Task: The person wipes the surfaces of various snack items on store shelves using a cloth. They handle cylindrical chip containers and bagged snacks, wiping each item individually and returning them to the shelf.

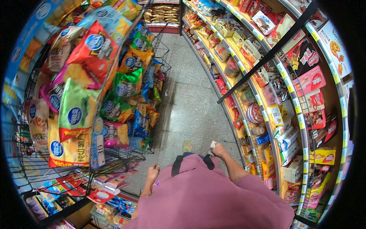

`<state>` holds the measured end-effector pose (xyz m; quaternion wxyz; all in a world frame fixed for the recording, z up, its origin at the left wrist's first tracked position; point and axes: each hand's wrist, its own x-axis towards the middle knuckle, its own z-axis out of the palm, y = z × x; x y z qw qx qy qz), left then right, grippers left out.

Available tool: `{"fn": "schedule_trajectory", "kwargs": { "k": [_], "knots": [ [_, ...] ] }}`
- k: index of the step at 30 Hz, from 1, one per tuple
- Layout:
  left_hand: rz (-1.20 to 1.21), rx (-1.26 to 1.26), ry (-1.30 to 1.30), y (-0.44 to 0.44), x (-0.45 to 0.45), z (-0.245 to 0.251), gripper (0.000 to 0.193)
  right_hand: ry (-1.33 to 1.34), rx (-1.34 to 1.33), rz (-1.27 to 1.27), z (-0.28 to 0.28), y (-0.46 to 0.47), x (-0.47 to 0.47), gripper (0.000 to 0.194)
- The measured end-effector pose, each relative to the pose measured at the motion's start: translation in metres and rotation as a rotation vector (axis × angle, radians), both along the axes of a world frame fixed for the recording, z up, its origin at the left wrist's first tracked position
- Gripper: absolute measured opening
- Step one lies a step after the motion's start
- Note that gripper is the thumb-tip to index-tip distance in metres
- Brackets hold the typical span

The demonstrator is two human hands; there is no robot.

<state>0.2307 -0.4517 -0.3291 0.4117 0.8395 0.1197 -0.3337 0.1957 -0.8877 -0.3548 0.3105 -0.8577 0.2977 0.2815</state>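
Observation:
My right hand point(219, 150) is closed around a crumpled white cloth or tissue point(213, 144), part of which sticks out past the fingers. It hangs in front of my body, over the tiled floor point(188, 94). Lower on the left, my left hand point(153, 171) has its fingers curled in, and I see nothing in it. It is nearest to the wire rack point(123, 161) of snacks. Bags of chips fill this rack, among them a green bag point(75, 110), a red bag point(93, 51) and a yellow bag point(68, 147).
Long shelves point(258, 97) of boxed and bagged sweets line the right side, with price tags along their edges. A black bar point(266, 54) slants across them. Golden packets point(161, 13) fill a shelf at the aisle's far end. Plastic boxes point(103, 213) stand low at the left.

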Motion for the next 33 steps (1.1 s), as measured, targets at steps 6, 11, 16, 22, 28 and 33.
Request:
{"fn": "schedule_trajectory", "kwargs": {
  "k": [6,11,16,22,28,33],
  "knots": [
    [-0.446,0.101,-0.088,-0.095,0.090,-0.001,0.039,-0.154,0.161,-0.318,-0.011,-0.038,-0.033,0.021],
    [-0.669,0.172,-0.039,-0.170,0.150,0.008,0.038,-0.120,0.251,-0.565,-0.008,-0.051,-0.069,0.014],
    [-0.569,-0.031,-0.229,-0.228,0.216,0.041,0.031,-0.088,0.427,-0.829,0.002,-0.057,-0.074,0.015],
    [-0.289,-0.167,-0.424,-0.235,0.328,0.079,0.032,-0.116,0.328,-0.806,0.000,-0.075,0.006,0.015],
    [-0.095,-0.174,-0.310,-0.249,0.392,0.072,0.028,-0.136,0.256,-0.637,-0.017,-0.124,0.127,0.018],
    [-0.356,-0.230,-0.316,-0.294,0.426,0.086,0.028,-0.188,0.156,-0.426,-0.013,-0.168,0.244,0.019]
  ]
}}
